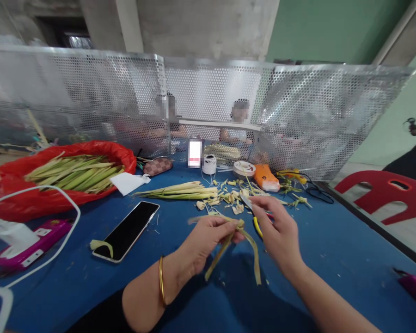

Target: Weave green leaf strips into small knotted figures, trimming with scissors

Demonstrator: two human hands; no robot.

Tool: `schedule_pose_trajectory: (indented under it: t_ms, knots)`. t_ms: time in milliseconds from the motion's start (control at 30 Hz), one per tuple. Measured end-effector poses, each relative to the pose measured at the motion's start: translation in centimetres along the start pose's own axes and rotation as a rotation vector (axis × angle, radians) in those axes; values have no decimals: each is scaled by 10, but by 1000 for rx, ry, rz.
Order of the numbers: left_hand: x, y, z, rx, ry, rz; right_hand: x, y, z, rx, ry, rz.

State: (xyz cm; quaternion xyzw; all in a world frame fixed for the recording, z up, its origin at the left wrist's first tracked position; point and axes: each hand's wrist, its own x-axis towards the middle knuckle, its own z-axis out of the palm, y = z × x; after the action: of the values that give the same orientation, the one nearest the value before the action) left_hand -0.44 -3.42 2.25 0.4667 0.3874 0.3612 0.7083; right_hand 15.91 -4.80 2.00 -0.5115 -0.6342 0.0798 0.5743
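My left hand (215, 238) pinches a knotted or folded leaf strip (241, 225) between thumb and fingers. Two flat ends of the strip hang down below the fingers, and a thinner end sticks out to the left. Just right of it, my right hand (279, 229) is closed around scissors (257, 227) with yellow and red handles, partly hidden by the fingers. The grey blade points up and away. Behind both hands lie pale leaf scraps (230, 198) and a bundle of long green-yellow leaves (182, 190).
A red plastic bag (12, 199) of leaf strips stands left, near a phone (128, 231) and a purple power strip (52, 231). White string (210, 164), a roll of tape (244, 169) and an orange packet (266, 176) sit before the perforated metal screen (211, 88).
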Motion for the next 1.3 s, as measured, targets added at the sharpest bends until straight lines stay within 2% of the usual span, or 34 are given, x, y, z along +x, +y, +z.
schedule_pose_trajectory:
  t_ms: [67, 100, 167, 267, 367, 467, 633, 933, 1067, 1133, 1200, 1267, 1300]
  knots:
    - [1, 4, -3, -81, 50, 92, -4, -5, -5, -43, 70, -119]
    - [2, 6, -4, -115, 63, 135, -7, -8, -5, -49, 23, -166]
    - [2, 7, -5, -176, 76, 207, -16, -12, 1, -81, -185, -183]
    - [2, 5, -3, -223, 100, 240, -27, -12, 17, -52, -335, -57]
    - [3, -1, -1, -207, 85, 227, -33, -8, 28, 57, -335, 103]
    - [3, -5, 0, -161, 90, 233, -32, -6, 30, 142, -320, 157]
    - [2, 0, -1, -161, 129, 270, -29, -13, 24, 178, -329, 89]
    - [1, 2, -3, -185, 123, 224, -28, -19, 23, 167, -372, 57]
    - [3, 3, -5, -225, 141, 192, -30, -16, 21, 59, -395, -36]
    - [2, 5, -5, -232, 150, 188, -30, -14, 16, -59, -346, -150]
    - [1, 7, -5, -217, 139, 197, -27, -11, 9, -176, -200, -245]
    - [0, 9, -5, -201, 118, 196, -22, -8, 4, -255, -39, -249]
    - [-1, 10, -5, -197, 111, 189, -19, -6, 3, -277, -2, -214]
